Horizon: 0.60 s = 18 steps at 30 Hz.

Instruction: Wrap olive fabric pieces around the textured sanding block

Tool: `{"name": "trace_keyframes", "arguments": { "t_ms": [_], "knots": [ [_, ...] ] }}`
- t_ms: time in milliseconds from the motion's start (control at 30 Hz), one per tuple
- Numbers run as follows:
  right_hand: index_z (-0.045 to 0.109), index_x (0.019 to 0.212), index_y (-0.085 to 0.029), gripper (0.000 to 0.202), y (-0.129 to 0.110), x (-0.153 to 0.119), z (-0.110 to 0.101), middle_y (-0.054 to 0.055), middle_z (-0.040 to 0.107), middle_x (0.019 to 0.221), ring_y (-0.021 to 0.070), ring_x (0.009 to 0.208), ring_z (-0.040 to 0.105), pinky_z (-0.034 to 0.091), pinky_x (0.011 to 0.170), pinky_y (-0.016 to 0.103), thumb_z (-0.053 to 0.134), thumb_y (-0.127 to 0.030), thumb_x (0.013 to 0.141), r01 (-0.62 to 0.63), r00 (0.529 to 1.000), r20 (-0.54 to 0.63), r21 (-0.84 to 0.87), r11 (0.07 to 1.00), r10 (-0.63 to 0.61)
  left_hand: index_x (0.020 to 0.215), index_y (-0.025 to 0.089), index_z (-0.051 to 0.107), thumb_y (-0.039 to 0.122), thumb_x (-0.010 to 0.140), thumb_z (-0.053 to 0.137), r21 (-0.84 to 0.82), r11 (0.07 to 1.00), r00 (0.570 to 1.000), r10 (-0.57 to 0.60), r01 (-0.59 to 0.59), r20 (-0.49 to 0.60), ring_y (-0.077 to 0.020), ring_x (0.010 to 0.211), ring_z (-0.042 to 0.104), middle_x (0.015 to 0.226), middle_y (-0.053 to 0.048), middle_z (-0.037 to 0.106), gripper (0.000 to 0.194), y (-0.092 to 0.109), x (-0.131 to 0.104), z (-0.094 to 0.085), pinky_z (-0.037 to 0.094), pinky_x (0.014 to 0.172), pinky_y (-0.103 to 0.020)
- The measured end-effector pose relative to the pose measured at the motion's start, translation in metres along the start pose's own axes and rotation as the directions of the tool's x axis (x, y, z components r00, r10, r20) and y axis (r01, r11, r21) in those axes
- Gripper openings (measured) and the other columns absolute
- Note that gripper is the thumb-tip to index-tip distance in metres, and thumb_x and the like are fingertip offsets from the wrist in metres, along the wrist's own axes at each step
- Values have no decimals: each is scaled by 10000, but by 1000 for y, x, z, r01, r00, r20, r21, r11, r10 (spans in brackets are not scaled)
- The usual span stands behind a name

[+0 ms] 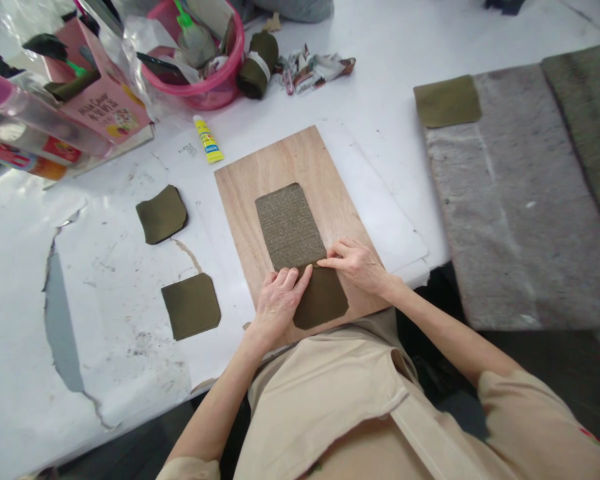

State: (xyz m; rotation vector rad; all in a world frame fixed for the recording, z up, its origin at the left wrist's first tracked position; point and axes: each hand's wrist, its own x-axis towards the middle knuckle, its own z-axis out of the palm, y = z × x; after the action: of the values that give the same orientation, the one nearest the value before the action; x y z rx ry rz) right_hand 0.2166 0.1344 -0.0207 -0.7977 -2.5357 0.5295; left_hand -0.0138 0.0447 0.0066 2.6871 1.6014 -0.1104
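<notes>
A plywood board (250,207) lies tilted on the table in front of me. On it is a textured, grey-brown fabric piece (290,223) with a smooth olive fabric piece (323,300) at its near edge. My left hand (280,300) rests on the left end of the line where they meet, thumb and fingers apart, fingertips pressing down. At the right end of that line, my right hand (357,265) touches the fabric with one digit stretched left and the other fingers bent. Whether any cloth is pinched beneath the fingertips is hidden.
Two olive fabric stacks (193,307) (163,215) lie to the left. Beyond the board are a yellow glue tube (209,140), a pink basket (215,93), a fabric roll (259,65) and a pink box (105,100). A grey padded sheet (525,200) stands right.
</notes>
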Motion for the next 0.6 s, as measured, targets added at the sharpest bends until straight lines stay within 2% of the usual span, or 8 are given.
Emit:
{"name": "trace_keyframes", "arguments": {
  "t_ms": [167, 433, 600],
  "knots": [
    [723, 1073, -229, 248, -2, 0, -2, 60, 632, 931, 179, 920, 520, 450, 810, 294, 503, -191, 963, -29, 1000, -5, 21, 999, 29, 1414, 178, 402, 114, 939, 449, 3, 1000, 1000, 12, -12, -21, -231, 1050, 528, 1138, -113, 565, 482, 1, 2, 1, 441, 868, -373],
    [720, 1058, -243, 241, -4, -2, -2, 48, 633, 924, 169, 909, 541, 459, 809, 285, 502, -197, 967, -65, 997, -47, 58, 996, 67, 1437, 173, 374, 121, 940, 433, 12, 999, 999, 34, -34, 9, -233, 1051, 538, 1139, -120, 574, 503, 3, 5, -1, 447, 872, -376],
    [731, 1021, -240, 234, -3, -1, -1, 49, 649, 915, 175, 908, 542, 460, 794, 289, 512, -187, 959, -63, 996, -56, 68, 996, 67, 1424, 196, 401, 127, 942, 438, -11, 1000, 998, 20, -20, -58, -237, 1108, 531, 1164, -120, 580, 488, 3, -1, 8, 442, 900, -377]
  ]
}}
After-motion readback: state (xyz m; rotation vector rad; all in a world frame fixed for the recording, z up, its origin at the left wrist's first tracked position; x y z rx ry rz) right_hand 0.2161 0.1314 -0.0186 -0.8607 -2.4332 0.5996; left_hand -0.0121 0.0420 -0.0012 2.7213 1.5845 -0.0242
